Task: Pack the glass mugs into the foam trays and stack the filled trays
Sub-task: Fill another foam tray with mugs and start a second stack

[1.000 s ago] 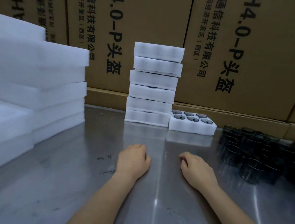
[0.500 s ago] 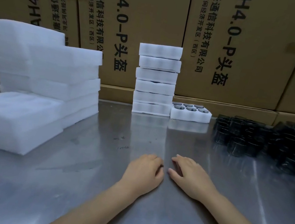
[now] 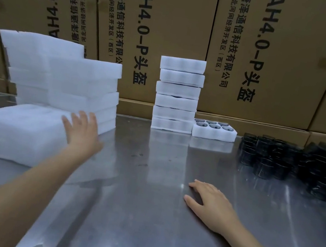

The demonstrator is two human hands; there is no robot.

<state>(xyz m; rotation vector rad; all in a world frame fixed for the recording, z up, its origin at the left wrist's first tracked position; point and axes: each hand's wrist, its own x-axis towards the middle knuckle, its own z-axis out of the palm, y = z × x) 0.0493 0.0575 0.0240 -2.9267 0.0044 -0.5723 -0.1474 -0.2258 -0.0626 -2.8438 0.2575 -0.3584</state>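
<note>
- Head view: steel worktop (image 3: 145, 215), cardboard boxes (image 3: 171, 30) behind.
- My left hand (image 3: 82, 131), fingers spread, reaches the empty foam trays (image 3: 19, 124).
- My right hand (image 3: 209, 203) lies flat, holding nothing.
- Glass mugs (image 3: 290, 162) cluster right; filled trays (image 3: 177, 94) stacked centre.

A warehouse packing station: a steel worktable (image 3: 145, 215) backed by stacked printed cardboard cartons (image 3: 272, 55), with piles of white foam trays (image 3: 58, 87) and dark glass mugs (image 3: 299, 163).

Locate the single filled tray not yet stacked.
Head view, centre-right at the back of the table: the tray sits against the right side of the stack, left of the mugs.
</note>
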